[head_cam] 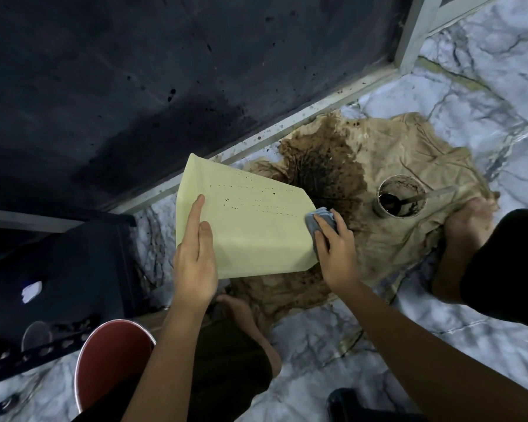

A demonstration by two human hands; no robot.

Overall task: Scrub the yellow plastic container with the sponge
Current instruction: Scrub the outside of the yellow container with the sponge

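Observation:
The pale yellow plastic container point(244, 223) is tilted on its side above the stained cloth, with rows of small dark specks across its upper face. My left hand point(194, 254) rests flat on its near left side, index finger stretched along the face. My right hand point(336, 248) presses a grey sponge point(319, 219) against the container's right edge, fingers curled over it. Most of the sponge is hidden under my fingers.
A beige cloth point(409, 166) with a dark brown wet stain covers the marble floor point(485, 86). A round cup point(401, 199) of dark liquid with a stick stands on it. My feet rest on the cloth's edges. A red bowl point(110, 357) sits at bottom left, a dark wall behind.

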